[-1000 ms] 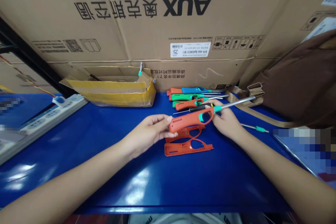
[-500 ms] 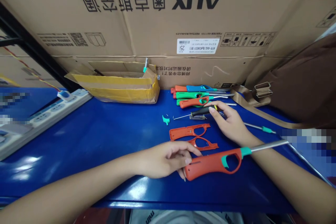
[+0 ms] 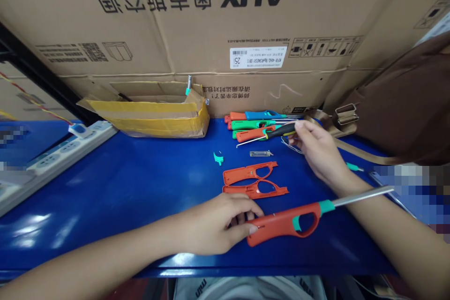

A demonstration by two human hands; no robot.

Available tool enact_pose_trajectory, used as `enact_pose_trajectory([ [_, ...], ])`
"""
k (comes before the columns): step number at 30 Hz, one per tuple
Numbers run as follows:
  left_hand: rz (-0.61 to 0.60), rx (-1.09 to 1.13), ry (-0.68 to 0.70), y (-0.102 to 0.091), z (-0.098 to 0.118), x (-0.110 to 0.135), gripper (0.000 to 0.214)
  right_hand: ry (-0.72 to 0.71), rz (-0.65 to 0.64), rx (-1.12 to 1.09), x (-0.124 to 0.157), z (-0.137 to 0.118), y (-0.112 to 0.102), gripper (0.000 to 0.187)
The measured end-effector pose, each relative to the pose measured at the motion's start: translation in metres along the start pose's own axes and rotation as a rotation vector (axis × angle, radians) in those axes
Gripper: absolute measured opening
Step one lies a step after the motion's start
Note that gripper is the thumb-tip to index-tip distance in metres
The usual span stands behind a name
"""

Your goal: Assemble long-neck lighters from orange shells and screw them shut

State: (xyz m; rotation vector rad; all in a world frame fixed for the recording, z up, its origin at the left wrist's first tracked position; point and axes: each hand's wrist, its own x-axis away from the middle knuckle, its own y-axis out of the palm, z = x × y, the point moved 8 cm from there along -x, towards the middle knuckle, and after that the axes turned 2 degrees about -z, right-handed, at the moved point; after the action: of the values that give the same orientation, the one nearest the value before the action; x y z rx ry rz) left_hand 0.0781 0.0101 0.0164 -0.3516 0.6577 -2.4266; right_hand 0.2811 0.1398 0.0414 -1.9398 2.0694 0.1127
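Note:
My left hand (image 3: 234,222) grips the handle end of an orange gas lighter (image 3: 274,228) with a green trigger, its metal tube pointing right over my right forearm. In my right hand (image 3: 312,147) is a screwdriver (image 3: 283,131) with a black and yellow handle, held above the table with its thin tip to the left. Two orange lighter shell halves (image 3: 250,173) lie open between the hands. Beyond them are a small clear fuel tank (image 3: 260,153) and a loose green trigger (image 3: 218,158). A thin wire (image 3: 291,145) shows beside my right fingers.
Several assembled lighters (image 3: 253,125) are piled at the back. A cardboard box with yellow tape (image 3: 147,119) stands back left, near a white power strip (image 3: 66,154). A brown bag (image 3: 397,108) is at right. A large carton (image 3: 211,23) walls off the back.
My right hand has raised the screwdriver off the small parts, up and slightly right, uncovering the clear tank. My left hand still holds the orange lighter. The view has shifted slightly.

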Motion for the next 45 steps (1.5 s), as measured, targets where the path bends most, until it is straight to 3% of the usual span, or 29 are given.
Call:
enact_pose_trajectory([
  [5, 0.014, -0.109, 0.004, -0.009, 0.002, 0.003, 0.020, 0.092, 0.001, -0.417, -0.018, -0.005, -0.027, 0.034],
  [11, -0.002, -0.087, -0.047, -0.017, -0.008, 0.004, 0.022, 0.134, -0.015, -0.421, -0.029, -0.024, -0.060, 0.022],
  [15, 0.034, -0.099, -0.089, -0.021, -0.015, 0.003, 0.022, 0.147, -0.019, -0.444, -0.028, -0.028, -0.065, 0.026],
  [22, 0.160, -0.003, -0.151, -0.021, -0.024, -0.002, 0.020, 0.072, -0.125, -0.492, -0.009, -0.037, -0.026, 0.029],
  [27, 0.339, 0.010, -0.110, -0.025, -0.028, -0.003, 0.027, 0.141, -0.233, -0.528, 0.016, -0.035, 0.018, 0.034],
  [30, 0.352, 0.045, -0.091, -0.023, -0.030, -0.003, 0.037, 0.165, -0.258, -0.541, 0.028, -0.032, 0.035, 0.035],
  [33, 0.321, 0.093, -0.057, -0.018, -0.033, -0.004, 0.054, 0.187, -0.266, -0.543, 0.037, -0.026, 0.045, 0.034],
  [45, 0.323, -0.037, -0.011, -0.022, -0.027, -0.006, 0.036, 0.198, -0.281, -0.483, 0.047, -0.014, 0.056, 0.031],
])
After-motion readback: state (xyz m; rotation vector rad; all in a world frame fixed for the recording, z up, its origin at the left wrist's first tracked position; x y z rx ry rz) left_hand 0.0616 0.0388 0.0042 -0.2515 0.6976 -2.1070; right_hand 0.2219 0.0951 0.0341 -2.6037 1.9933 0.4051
